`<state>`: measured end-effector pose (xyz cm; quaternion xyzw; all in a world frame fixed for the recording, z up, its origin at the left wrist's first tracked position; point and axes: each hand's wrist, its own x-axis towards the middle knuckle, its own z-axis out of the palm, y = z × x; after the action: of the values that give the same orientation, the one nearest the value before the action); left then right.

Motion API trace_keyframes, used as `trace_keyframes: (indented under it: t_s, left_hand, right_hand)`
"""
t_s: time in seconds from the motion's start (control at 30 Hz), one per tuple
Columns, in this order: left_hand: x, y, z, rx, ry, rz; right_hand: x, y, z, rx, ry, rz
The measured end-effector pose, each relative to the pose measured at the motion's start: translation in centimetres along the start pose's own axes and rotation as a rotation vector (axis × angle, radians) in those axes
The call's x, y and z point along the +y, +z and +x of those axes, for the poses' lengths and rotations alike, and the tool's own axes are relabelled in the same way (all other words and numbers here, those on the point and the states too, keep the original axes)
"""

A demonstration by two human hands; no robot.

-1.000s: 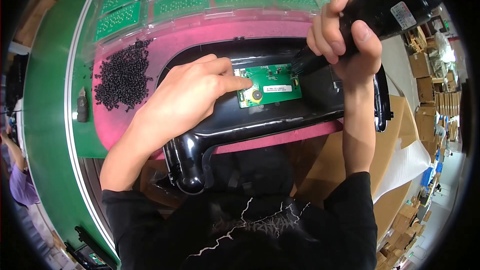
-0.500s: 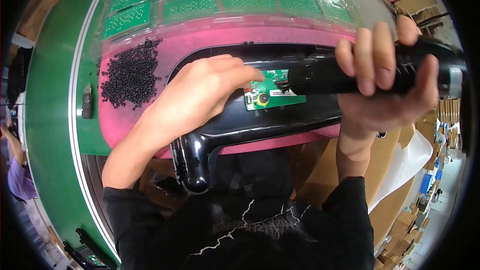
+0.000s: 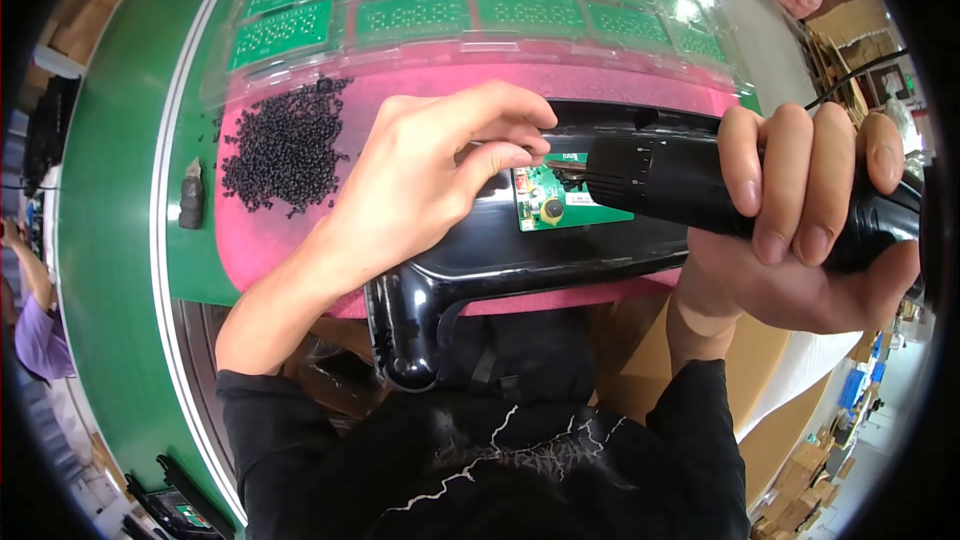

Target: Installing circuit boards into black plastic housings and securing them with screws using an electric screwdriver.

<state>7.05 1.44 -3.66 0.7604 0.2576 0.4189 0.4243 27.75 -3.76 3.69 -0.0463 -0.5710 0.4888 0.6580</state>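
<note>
Green tabletop [image 3: 110, 240], pink mat [image 3: 270, 240] (black screws [image 3: 285, 145] heaped on it). Right hand [image 3: 800, 230] fingers grip a black electric screwdriver [image 3: 680, 180] over a green circuit board [image 3: 560, 205] seated in the black plastic housing [image 3: 520, 260]. Left hand [image 3: 420, 180] fingers pinched beside the board.

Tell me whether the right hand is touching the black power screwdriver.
Touching: the head view shows the right hand wrapped around the black power screwdriver, fingers over its body.

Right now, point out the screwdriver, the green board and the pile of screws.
screwdriver [image 3: 680, 180], head view, black barrel
green board [image 3: 560, 208], head view, its face
screws [image 3: 285, 145], head view, middle of the pile
</note>
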Motion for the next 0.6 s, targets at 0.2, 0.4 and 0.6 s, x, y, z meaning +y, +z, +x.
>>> trace_keyframes:
  t_s: [0.2,0.4,0.6]
  left_hand:
    - [0.16,-0.26,0.04,-0.032,0.096,0.074]
    - [-0.01,-0.06,0.12,-0.034,0.340,0.223]
    - [-0.02,-0.13,0.08,-0.013,0.454,0.297]
  right_hand:
    - [-0.33,0.01,-0.58,0.014,-0.026,-0.137]
    - [0.19,-0.07,-0.39,0.018,-0.008,-0.029]
    - [-0.07,-0.35,-0.05,-0.010,0.041,0.067]
